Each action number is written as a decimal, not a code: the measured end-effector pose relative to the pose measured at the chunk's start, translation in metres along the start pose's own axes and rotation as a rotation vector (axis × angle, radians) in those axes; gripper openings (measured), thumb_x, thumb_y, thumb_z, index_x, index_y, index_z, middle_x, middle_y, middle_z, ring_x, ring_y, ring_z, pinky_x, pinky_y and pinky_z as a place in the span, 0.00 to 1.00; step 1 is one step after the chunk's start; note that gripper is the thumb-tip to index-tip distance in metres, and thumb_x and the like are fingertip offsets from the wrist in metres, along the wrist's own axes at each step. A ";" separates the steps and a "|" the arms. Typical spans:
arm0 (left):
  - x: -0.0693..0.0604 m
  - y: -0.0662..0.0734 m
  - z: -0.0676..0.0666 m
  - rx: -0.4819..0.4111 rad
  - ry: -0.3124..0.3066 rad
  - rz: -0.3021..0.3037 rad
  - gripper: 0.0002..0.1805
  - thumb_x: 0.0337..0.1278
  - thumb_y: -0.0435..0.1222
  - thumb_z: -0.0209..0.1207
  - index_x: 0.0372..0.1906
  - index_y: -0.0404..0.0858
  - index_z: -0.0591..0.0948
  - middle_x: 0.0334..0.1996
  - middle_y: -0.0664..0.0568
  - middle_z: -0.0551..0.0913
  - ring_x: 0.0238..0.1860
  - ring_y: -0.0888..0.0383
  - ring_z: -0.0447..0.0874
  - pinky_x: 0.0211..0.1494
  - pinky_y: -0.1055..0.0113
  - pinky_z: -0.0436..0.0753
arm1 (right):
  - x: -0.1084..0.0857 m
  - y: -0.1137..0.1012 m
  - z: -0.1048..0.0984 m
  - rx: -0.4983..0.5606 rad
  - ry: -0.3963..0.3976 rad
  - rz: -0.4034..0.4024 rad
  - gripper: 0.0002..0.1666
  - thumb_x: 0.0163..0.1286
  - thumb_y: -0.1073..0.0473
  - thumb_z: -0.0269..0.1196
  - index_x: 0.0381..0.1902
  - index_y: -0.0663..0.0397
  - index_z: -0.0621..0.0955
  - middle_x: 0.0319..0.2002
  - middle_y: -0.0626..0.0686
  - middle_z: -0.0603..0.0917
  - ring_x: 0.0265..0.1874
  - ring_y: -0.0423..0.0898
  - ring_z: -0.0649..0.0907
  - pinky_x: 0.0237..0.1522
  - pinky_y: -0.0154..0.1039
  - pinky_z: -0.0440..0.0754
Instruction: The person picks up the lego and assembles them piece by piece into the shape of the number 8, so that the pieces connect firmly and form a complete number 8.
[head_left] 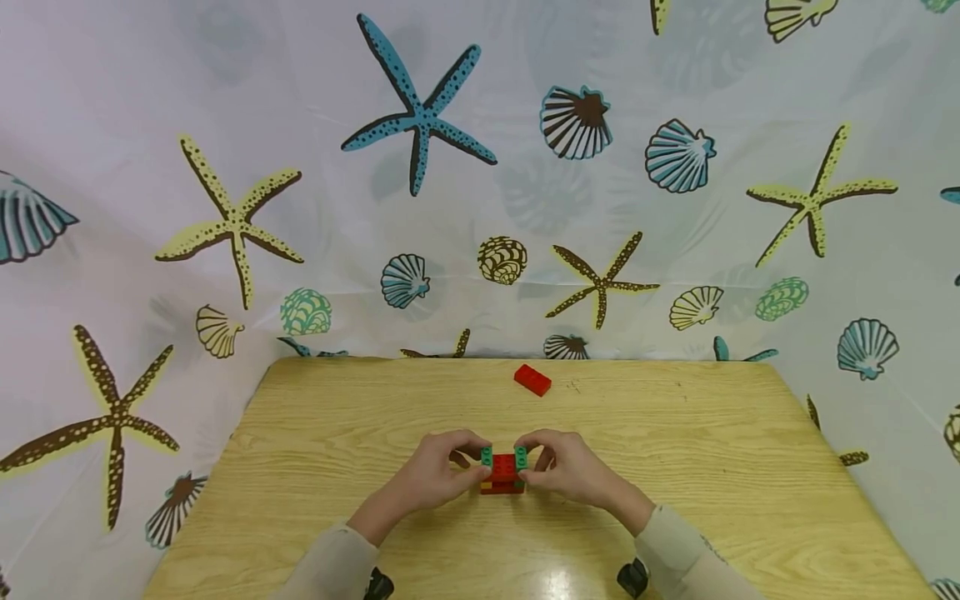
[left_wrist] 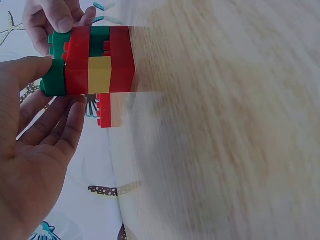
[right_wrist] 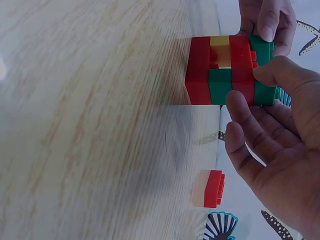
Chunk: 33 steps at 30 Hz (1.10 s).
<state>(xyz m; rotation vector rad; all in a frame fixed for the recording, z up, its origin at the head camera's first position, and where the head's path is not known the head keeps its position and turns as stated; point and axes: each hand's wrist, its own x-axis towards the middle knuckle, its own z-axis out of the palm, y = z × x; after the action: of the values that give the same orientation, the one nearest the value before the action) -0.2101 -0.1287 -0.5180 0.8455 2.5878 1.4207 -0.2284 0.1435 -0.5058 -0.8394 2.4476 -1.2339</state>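
A small structure of toy building bricks stands on the table between both hands. Its base is a red brick (left_wrist: 122,60), with a yellow brick (left_wrist: 100,75) and a lower green brick (right_wrist: 220,86) standing apart on it. Another red brick (head_left: 504,468) bridges these two. On top, at the left end, sits a green brick (head_left: 487,457), pinched front to back by my left hand (head_left: 435,471). At the right end my right hand (head_left: 568,468) likewise pinches a second green brick (head_left: 521,457). Red studs show between the two top bricks.
A loose red brick (head_left: 532,380) lies near the back edge of the wooden table (head_left: 360,400). Behind and at the sides hangs a white curtain (head_left: 480,200) printed with starfish and shells. Dark wrist-worn devices (head_left: 633,577) show under the sleeves.
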 end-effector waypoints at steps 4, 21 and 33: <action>-0.001 -0.002 0.001 -0.010 0.005 -0.002 0.19 0.73 0.41 0.65 0.60 0.32 0.84 0.54 0.48 0.88 0.52 0.50 0.88 0.54 0.64 0.87 | 0.000 0.000 0.000 0.006 -0.004 0.003 0.24 0.73 0.57 0.70 0.63 0.61 0.82 0.38 0.56 0.87 0.30 0.43 0.83 0.26 0.34 0.81; -0.001 0.001 0.000 -0.033 0.000 -0.041 0.20 0.74 0.42 0.65 0.60 0.34 0.83 0.55 0.49 0.87 0.56 0.49 0.87 0.62 0.51 0.86 | 0.001 -0.001 -0.002 0.006 -0.006 -0.009 0.24 0.73 0.57 0.70 0.63 0.61 0.82 0.37 0.54 0.88 0.30 0.44 0.84 0.26 0.34 0.80; -0.001 0.003 0.001 -0.094 -0.018 -0.069 0.19 0.74 0.40 0.64 0.61 0.33 0.81 0.52 0.49 0.87 0.53 0.52 0.88 0.60 0.59 0.86 | -0.002 -0.004 -0.006 -0.027 0.041 -0.031 0.25 0.74 0.50 0.69 0.63 0.56 0.82 0.51 0.54 0.89 0.33 0.40 0.85 0.34 0.34 0.83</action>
<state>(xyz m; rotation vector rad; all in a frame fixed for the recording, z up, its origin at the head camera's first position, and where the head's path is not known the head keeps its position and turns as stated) -0.2080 -0.1268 -0.5168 0.7454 2.4892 1.4956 -0.2284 0.1463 -0.4990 -0.8709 2.4976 -1.2437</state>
